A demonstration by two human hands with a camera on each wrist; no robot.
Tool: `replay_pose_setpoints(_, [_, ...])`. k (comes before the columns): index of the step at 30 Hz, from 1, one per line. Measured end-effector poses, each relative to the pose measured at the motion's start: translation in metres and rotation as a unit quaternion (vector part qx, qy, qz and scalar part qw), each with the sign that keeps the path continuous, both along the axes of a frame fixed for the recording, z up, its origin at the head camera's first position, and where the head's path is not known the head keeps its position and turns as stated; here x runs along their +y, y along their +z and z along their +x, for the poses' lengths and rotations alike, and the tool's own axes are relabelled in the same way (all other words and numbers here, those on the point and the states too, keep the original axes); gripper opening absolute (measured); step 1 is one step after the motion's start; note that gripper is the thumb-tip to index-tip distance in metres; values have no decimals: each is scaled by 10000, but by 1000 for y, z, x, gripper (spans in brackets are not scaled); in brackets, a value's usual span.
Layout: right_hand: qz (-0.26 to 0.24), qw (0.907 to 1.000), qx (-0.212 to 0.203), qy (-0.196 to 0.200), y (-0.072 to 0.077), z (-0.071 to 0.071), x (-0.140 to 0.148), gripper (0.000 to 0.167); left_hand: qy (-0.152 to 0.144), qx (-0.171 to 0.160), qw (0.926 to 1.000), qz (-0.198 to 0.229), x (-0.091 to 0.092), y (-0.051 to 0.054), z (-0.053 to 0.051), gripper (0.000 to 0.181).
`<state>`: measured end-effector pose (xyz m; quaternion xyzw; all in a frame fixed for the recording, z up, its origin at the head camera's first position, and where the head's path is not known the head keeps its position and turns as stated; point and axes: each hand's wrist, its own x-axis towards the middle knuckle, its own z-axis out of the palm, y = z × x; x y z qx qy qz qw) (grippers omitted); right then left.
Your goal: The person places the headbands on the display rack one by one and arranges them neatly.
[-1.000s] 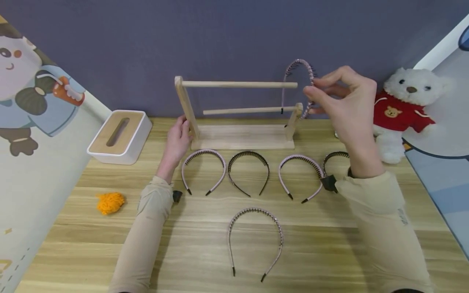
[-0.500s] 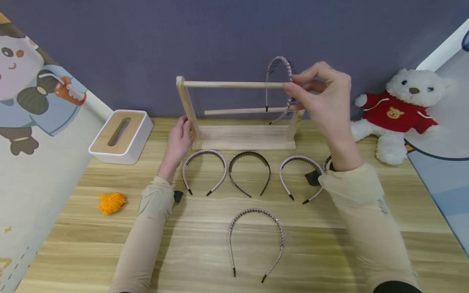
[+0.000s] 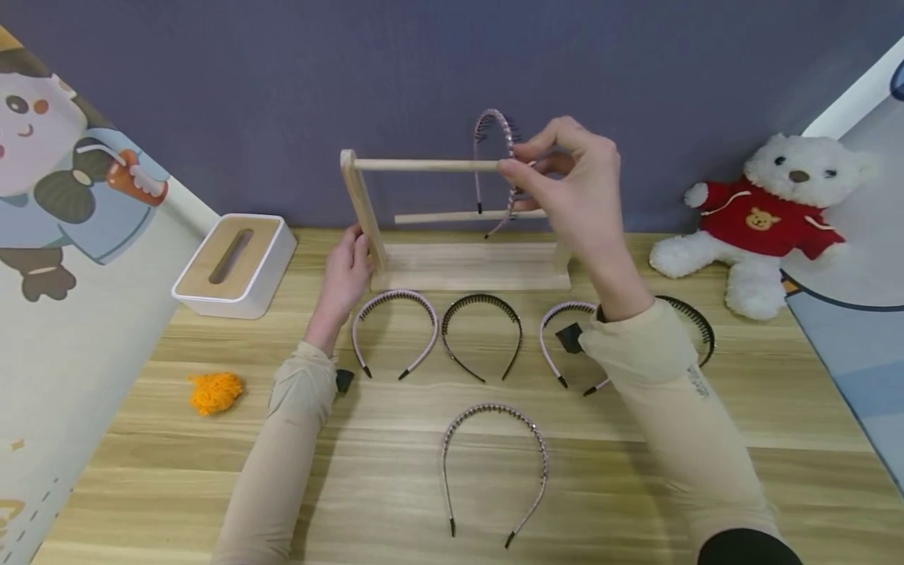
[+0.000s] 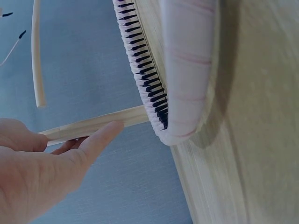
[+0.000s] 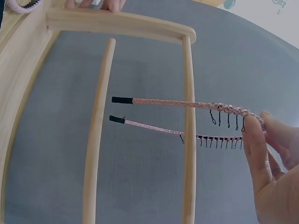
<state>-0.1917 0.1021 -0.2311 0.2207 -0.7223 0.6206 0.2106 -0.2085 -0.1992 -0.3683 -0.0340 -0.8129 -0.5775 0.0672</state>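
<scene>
A beaded pink headband (image 3: 492, 112) with black tips is pinched near its crown by my right hand (image 3: 575, 184). Its two arms hang on either side of the upper bar (image 3: 424, 165) of a wooden rack, as the right wrist view confirms. Below runs the lower bar (image 3: 452, 217), just beyond the black tips (image 5: 122, 100). My left hand (image 3: 346, 271) holds the rack's left post (image 3: 363, 205), thumb on one side and fingers on the other. Closest to that hand on the table lies a pale pink toothed headband (image 3: 395, 294).
More headbands lie on the table: a black one (image 3: 482, 298), a pink one (image 3: 543, 337) partly behind the right wrist, another black one (image 3: 699, 318), and a beaded one (image 3: 494, 407) in front. Around stand a tissue box (image 3: 271, 275), an orange pompom (image 3: 215, 392) and a teddy bear (image 3: 759, 212).
My right hand has carried the pink headband leftward, from beyond the upper bar's right end to a place over the bar. The left hand stays on the post.
</scene>
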Motion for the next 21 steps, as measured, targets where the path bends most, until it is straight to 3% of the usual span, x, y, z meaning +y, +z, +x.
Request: replay_pose_setpoints(21, [362, 9991, -168, 153, 7, -12, -51, 16, 22, 87, 9999, -68, -1, -2, -1, 46])
